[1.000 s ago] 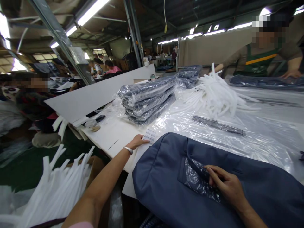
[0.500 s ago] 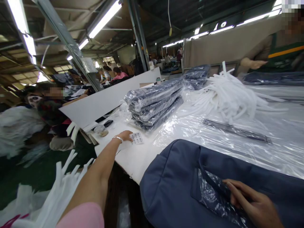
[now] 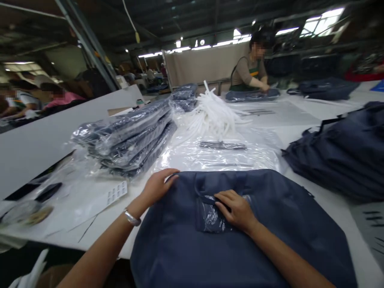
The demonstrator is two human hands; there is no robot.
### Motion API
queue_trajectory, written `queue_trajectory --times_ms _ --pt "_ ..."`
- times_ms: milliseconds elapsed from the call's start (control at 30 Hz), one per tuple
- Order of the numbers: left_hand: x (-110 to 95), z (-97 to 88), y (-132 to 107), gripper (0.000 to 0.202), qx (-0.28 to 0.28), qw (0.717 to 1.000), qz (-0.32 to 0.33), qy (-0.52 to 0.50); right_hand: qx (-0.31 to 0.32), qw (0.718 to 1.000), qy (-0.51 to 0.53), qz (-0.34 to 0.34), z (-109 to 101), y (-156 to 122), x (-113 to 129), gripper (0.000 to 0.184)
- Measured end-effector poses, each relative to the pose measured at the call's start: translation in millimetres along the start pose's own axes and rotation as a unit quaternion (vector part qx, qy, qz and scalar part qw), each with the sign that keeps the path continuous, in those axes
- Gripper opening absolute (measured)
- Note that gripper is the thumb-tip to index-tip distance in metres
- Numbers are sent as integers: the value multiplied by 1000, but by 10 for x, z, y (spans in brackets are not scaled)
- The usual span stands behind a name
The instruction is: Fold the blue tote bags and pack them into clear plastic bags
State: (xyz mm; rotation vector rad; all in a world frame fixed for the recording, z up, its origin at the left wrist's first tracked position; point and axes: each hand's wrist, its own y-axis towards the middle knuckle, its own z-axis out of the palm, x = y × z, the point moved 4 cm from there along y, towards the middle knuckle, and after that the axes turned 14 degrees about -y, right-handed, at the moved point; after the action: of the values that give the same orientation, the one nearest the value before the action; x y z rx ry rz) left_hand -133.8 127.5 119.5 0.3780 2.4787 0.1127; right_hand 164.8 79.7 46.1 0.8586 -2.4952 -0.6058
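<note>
A navy blue fabric bag (image 3: 270, 232) lies flat on the white table (image 3: 72, 224) right in front of me. My left hand (image 3: 157, 186) rests on the bag's upper left edge, fingers curled over the rim. My right hand (image 3: 235, 208) lies on the bag's front pocket, fingers pressed on crinkled clear plastic (image 3: 211, 218) that sticks out of the pocket. A white sheet of barcode stickers (image 3: 115, 192) lies on the table to the left of my left hand.
A stack of plastic-wrapped navy bags (image 3: 129, 136) stands at the left, white foam strips (image 3: 214, 114) and clear plastic sheets (image 3: 228, 154) behind. More navy bags (image 3: 342, 160) pile at the right. A person in a green apron (image 3: 250, 72) works at the far end.
My left hand left the sticker sheet and came right onto the bag's edge. The view swung right, so the bag now sits centred. My right hand stays on the pocket.
</note>
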Motion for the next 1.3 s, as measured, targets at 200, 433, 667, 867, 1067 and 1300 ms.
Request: queue_trajectory --times_ms 200,433,667,867,1067,1300 --pt "-934 1325 52 48 110 984 141 -14 -12 999 36 13 -94 -189 102 21" --pt "-862 1459 -310 45 185 978 98 18 -44 999 4 31 -235 5 -79 26" --pt "-796 705 915 30 110 993 19 31 1 998 32 52 56 -96 -205 24" --pt "-309 1514 1804 31 285 951 62 -98 2 996 71 62 -15 -82 -178 24" --pt "-31 1737 2024 30 333 929 38 -159 19 992 95 78 14 -90 -205 22" --pt "-135 1577 2196 49 225 957 34 -178 -15 983 143 118 -288 74 -342 26"
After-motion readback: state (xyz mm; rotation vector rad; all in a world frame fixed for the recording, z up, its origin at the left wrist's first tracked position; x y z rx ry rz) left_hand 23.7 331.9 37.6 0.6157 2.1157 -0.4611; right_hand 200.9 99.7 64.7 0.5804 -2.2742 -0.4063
